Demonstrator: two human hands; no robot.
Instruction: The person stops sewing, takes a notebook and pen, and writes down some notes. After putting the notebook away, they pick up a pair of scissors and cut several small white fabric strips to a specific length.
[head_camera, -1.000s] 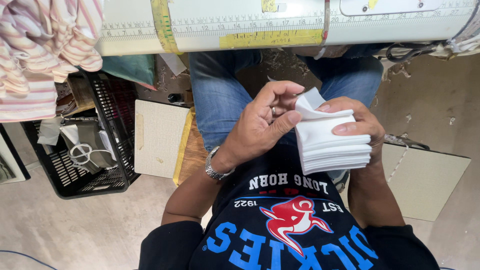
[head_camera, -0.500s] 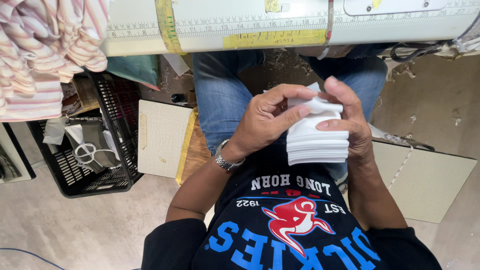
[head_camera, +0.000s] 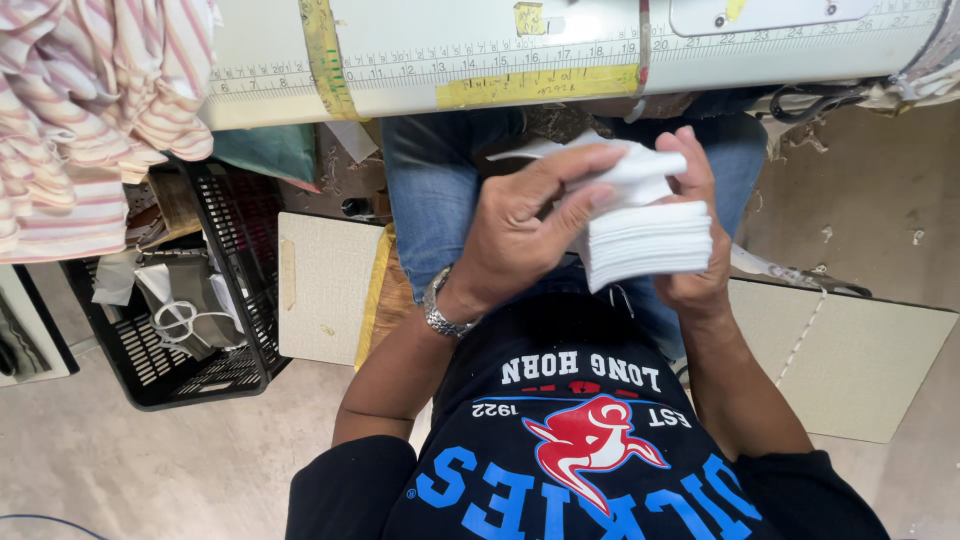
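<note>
My right hand (head_camera: 695, 225) grips a thick stack of white fabric pieces (head_camera: 648, 245) from its far side, held above my lap. My left hand (head_camera: 525, 225), with a metal watch at the wrist, pinches the top white piece (head_camera: 640, 170) and lifts it off the stack. Both hands sit just below the edge of a white table (head_camera: 560, 50) that carries a ruler strip and yellow tape.
Striped pink and white cloth (head_camera: 90, 110) hangs at the upper left. Below it stands a black plastic crate (head_camera: 190, 310) with bags and scraps. Beige boards (head_camera: 325, 285) lie on the floor on both sides of my seat. Scissors (head_camera: 810, 100) rest at the table's right edge.
Both hands rose with the stack toward the table edge. My left hand's fingers have slid across the top piece and peeled it up from the stack.
</note>
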